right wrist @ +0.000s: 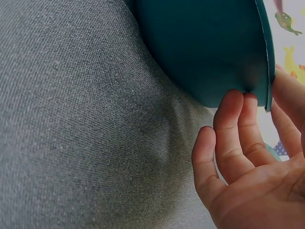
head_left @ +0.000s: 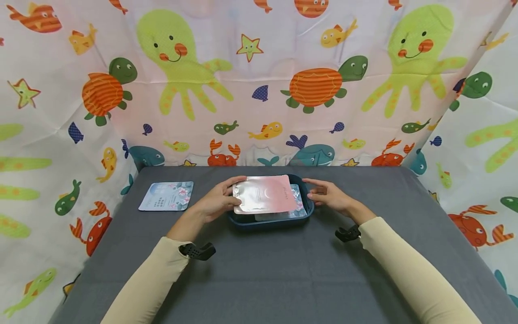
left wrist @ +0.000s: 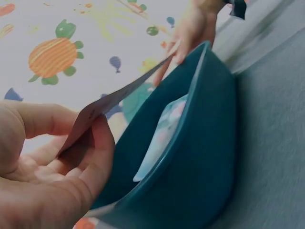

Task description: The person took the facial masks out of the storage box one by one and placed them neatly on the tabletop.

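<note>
My left hand [head_left: 216, 200] pinches the left end of a flat pink-and-silver foil packet [head_left: 265, 194], thumb on its near face. The packet is held tilted over a dark teal plastic bin [head_left: 269, 225]. In the left wrist view its thin edge [left wrist: 121, 93] slants up toward the bin's far end. Inside the bin, a blue floral packet [left wrist: 164, 136] leans by the wall, partly covered by the pink one in the head view. At the bin's right end is my right hand [head_left: 329, 196], its fingers loosely bent; fingertips [right wrist: 231, 102] rest against the outer wall near the rim.
Another light blue floral packet [head_left: 167, 196] lies flat on the grey cloth-covered table [head_left: 275, 279], left of the bin. A curtain printed with sea animals [head_left: 259, 67] hangs behind the table and along both sides.
</note>
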`<action>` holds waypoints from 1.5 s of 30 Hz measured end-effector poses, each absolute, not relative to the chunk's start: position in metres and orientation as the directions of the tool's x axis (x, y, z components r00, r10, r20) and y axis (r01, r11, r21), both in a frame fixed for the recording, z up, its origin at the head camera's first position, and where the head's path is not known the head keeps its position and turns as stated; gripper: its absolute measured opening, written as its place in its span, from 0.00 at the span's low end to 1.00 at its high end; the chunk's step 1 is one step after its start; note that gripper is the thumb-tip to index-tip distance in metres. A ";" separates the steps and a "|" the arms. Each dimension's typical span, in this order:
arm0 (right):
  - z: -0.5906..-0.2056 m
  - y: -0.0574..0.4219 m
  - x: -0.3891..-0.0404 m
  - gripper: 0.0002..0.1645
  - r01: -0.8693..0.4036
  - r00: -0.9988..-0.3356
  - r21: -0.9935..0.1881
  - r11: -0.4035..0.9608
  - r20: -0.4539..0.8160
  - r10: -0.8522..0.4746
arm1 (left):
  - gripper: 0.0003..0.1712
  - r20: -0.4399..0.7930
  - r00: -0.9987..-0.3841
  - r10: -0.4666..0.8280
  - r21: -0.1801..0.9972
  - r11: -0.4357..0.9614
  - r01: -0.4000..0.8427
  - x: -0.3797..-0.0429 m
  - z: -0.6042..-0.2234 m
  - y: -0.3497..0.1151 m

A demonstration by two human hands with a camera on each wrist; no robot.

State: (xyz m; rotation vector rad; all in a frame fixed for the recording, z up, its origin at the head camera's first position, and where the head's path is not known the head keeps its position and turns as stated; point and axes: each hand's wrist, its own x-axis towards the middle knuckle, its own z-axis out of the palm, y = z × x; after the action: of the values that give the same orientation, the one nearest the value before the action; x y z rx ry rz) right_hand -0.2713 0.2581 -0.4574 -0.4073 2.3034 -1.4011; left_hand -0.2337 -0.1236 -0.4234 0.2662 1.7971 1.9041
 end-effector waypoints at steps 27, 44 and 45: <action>-0.454 0.256 -0.271 0.37 -0.021 -0.880 -0.888 0.460 -0.201 -0.429 | 0.40 -0.166 -0.916 0.364 0.986 0.031 -0.166 -0.232 -0.415 -0.280; -0.446 0.276 -0.261 0.39 -0.050 -0.878 -0.872 0.486 -0.193 -0.437 | 0.43 -0.242 -0.884 0.399 0.970 0.085 -0.227 -0.258 -0.453 -0.293; -0.446 0.277 -0.260 0.39 -0.048 -0.879 -0.871 0.489 -0.196 -0.434 | 0.44 -0.246 -0.886 0.394 0.969 0.092 -0.228 -0.259 -0.455 -0.294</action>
State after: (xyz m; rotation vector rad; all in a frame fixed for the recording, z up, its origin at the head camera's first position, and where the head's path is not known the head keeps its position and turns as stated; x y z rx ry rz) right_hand -0.2600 0.2773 -0.4459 -0.4014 2.3475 -1.3552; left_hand -0.2588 -0.2945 -0.4553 0.1631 1.9290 1.8445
